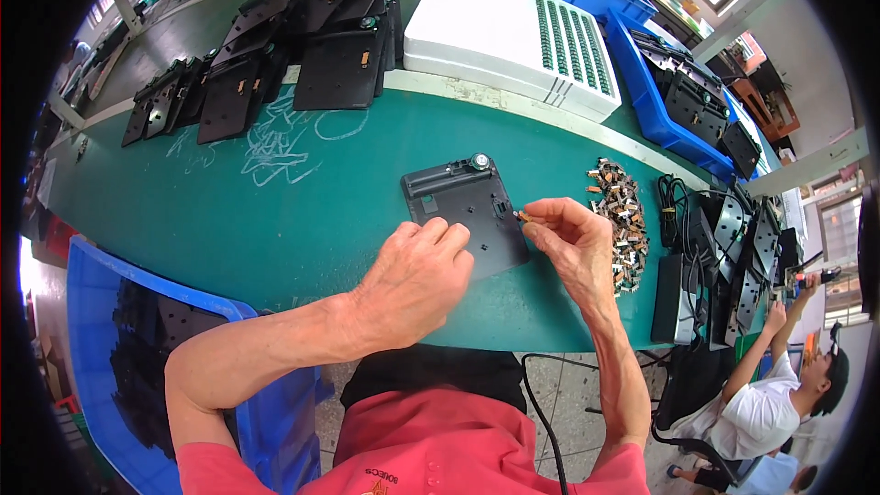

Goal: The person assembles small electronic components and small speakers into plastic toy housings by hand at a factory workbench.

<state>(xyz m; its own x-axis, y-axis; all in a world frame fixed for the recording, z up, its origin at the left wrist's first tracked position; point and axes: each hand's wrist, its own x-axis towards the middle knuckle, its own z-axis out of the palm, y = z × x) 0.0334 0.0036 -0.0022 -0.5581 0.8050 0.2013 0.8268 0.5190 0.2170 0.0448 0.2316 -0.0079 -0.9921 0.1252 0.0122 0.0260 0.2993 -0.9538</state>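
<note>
The left hand (417,280) curls at the near-left corner of a flat black plastic panel (469,220), its hold impossible to tell; the right hand (576,236) pinches a tiny orange-brown piece (522,216) at the panel's right edge. The panel lies on the green tabletop (348,192), left of heaped small brown-and-silver parts (623,227), with a white foam block (486,27) beyond.

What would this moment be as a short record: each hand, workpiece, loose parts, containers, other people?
Left hand: fingers curled over the black panel; grip unclear
Right hand: pinching a small part near the panel's right edge
Workpiece: panel lying on the green table
Loose parts: pile of small pieces, right of the right hand
Containers: blue bin at lower left, holding black pieces
Other people: person in white shirt, lower right
</note>
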